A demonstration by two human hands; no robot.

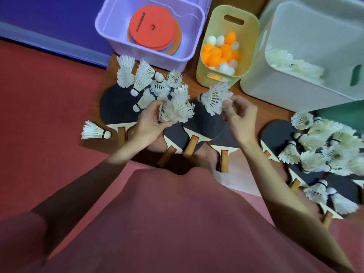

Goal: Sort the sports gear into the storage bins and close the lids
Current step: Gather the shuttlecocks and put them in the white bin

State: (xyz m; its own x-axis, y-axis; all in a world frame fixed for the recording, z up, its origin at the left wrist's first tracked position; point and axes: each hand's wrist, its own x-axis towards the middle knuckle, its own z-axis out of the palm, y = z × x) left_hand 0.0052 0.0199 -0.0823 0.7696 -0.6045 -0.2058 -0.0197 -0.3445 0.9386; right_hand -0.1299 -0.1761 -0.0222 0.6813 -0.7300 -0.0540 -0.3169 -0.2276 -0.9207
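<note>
Red shirt front fills the near edge, both forearms reaching out over the floor. Left hand [146, 123] grips a bunch of shuttlecocks [176, 110], fingers curled round the feathers. Right hand [239, 117] pinches a single shuttlecock [214, 99] by its feather rim, cork pointing left.

Step in hand, as I read it: collecting shuttlecocks for the big white bin [295, 91] far right, which already holds a layer of them. Yellow bin [204, 75] in the middle has the ping-pong balls [220, 52]; purple bin [149, 56] far left has the flat discs [153, 28]. No lids on any of the three.

Still loose: a cluster of shuttlecocks [143, 77] just beyond the left hand, one stray shuttlecock [94, 131] near left on the red floor, and a big pile [325, 148] on the right lying over the paddles [199, 123]. Paddles are spread across the middle, none binned.

Next move probably: carry both handfuls right and up over the white bin's rim, then let go. Feathers are frayed and catch on each other, so a loose hold is enough; squeezing would crush them. Lots left to sort.
</note>
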